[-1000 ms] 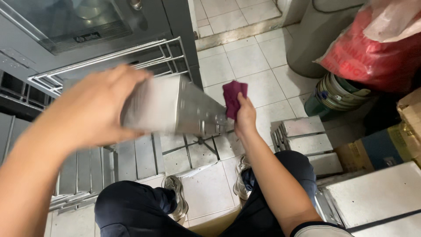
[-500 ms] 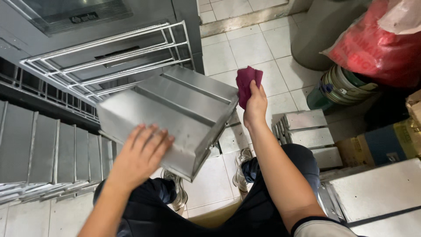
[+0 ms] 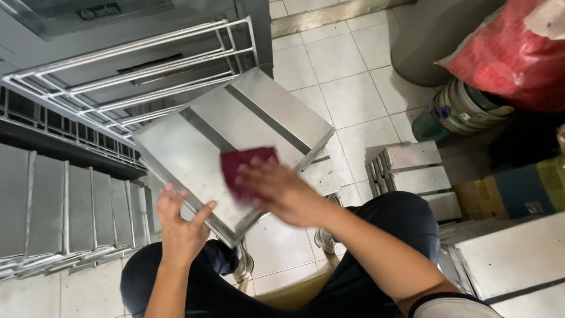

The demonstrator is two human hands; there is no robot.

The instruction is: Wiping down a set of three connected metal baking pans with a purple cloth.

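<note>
Seated person, knees and dark trousers at bottom of frame, feet on the tiled floor [image 3: 347, 88].

Left hand [image 3: 179, 227]: fingers closed round the near lower edge of the steel tray [image 3: 235, 135], thumb on top, propping it up tilted over the lap. Gripping firmly as far as I can see.

Right hand [image 3: 282, 191]: motion-blurred, fingers curled on a maroon cloth [image 3: 244, 171], pressing it flat on the tray's near-middle surface. Wipe is in progress.

Tray status: flat ribbed face up, two dark grooves running across it. Can't tell wiped from unwiped areas, sheen looks even. My read: mid-wipe on this piece, cloth at the near part, far corner not under the cloth.

Further out: stack of similar steel pieces [image 3: 412, 171] on the floor right of the knee, more steel sheet [image 3: 518, 259] at lower right; clean or pending, can't tell. Left, a row of steel panels [image 3: 65, 212] leaning. Beyond, wire rack [image 3: 147, 65] against a grey cabinet. Far right: banded cylindrical container [image 3: 459, 109], red bag [image 3: 506, 59].
</note>
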